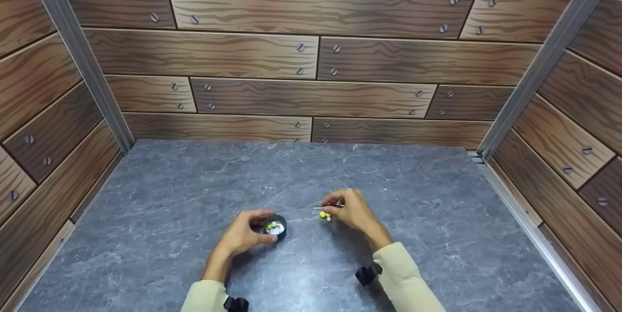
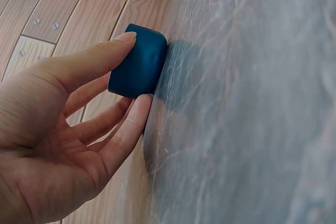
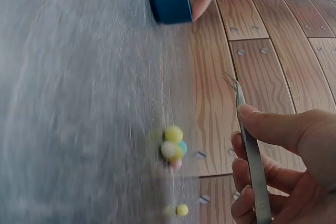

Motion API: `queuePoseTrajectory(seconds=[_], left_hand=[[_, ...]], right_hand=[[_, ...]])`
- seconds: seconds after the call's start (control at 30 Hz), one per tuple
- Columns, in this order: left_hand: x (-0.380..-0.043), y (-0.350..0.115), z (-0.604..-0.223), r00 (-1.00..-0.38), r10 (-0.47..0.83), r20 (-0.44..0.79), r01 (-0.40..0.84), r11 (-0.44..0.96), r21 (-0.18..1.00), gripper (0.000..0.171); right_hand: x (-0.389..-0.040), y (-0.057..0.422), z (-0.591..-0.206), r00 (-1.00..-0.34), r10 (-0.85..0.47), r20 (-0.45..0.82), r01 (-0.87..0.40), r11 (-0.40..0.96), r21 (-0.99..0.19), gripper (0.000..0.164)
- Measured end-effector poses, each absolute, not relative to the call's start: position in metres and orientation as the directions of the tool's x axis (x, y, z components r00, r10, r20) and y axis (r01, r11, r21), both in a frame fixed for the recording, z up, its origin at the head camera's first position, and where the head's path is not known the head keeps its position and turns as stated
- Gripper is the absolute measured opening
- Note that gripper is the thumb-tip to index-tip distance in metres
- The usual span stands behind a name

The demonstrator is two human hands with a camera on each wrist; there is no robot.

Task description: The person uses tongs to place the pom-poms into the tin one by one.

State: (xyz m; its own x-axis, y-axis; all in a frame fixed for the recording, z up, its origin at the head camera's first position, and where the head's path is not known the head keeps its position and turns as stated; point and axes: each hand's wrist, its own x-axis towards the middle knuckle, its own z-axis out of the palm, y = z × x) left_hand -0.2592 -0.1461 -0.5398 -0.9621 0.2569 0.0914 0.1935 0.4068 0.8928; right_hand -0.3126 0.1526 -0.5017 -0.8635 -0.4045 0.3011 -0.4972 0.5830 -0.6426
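My left hand (image 1: 239, 235) holds a small round dark-blue container (image 2: 140, 61) between thumb and fingers, upright on the table. Several small pale and yellow balls (image 1: 272, 226) lie inside it against a whitish bottom. In my right hand (image 1: 354, 211) is a pair of metal tweezers (image 3: 255, 166), pinched between thumb and fingers. Their bent tips stand slightly apart above the table, with nothing between them. Below the right hand sits a cluster of small balls (image 3: 173, 145) in yellow, white, blue and pink. A lone yellow ball (image 3: 182, 210) lies a short way from the cluster.
The grey marbled tabletop (image 1: 233, 171) stretches around both hands. Wood-patterned panels (image 1: 252, 54) enclose it at the back and both sides, with metal posts (image 1: 539, 59) in the corners. Each forearm carries a black wrist camera (image 1: 368, 274).
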Motion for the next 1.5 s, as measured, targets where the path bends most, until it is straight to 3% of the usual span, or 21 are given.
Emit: queuePoseTrajectory(seconds=[1.5], left_hand=[[-0.259, -0.146, -0.540, -0.962, 0.264, 0.074, 0.180, 0.405, 0.896, 0.059]], right_hand=[[-0.310, 0.199, -0.527, -0.906, -0.371, 0.205, -0.413, 0.661, -0.627, 0.006]])
